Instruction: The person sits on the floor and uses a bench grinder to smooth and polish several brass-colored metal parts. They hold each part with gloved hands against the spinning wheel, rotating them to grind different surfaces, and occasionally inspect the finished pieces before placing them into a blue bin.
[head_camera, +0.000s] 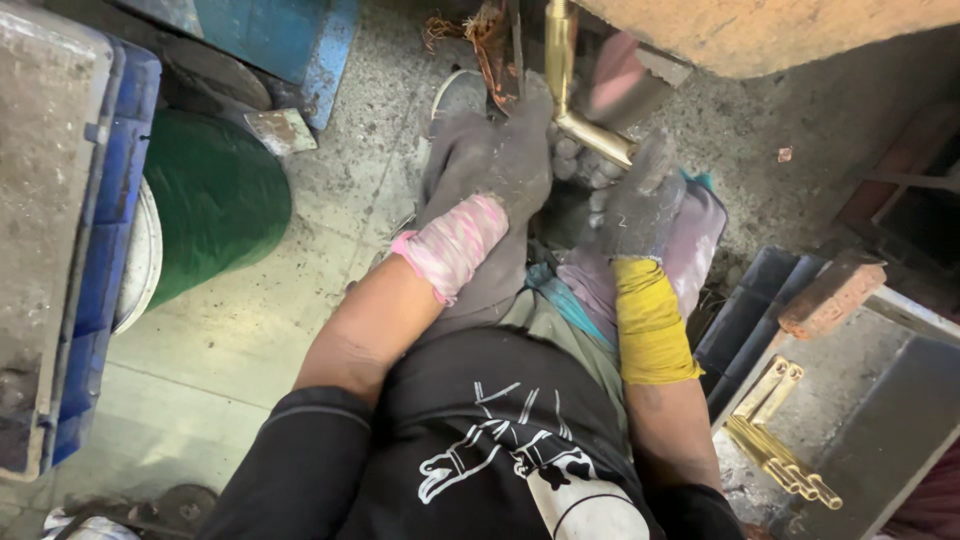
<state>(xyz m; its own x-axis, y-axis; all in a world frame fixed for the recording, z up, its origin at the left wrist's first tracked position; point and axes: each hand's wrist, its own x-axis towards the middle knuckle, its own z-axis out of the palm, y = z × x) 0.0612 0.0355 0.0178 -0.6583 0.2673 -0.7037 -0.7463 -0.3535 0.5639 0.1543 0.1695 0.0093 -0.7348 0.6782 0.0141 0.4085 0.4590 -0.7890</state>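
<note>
Both my hands wear dirty grey gloves and grip a bent brass tube (562, 62) in front of my knees. My left hand (495, 150), with a pink cuff at the wrist, holds the tube's upright part near the top of the view. My right hand (640, 200), with a yellow cuff, closes around the lower angled end of the brass tube. The tube's upper end runs out of view beside an orange-brown machine edge (760, 35).
Several short brass tubes (775, 440) lie on a metal tray (860, 400) at the right, next to a brick (832, 292). A green drum (210, 195) and a blue crate (90, 250) stand at the left on the concrete floor (240, 330).
</note>
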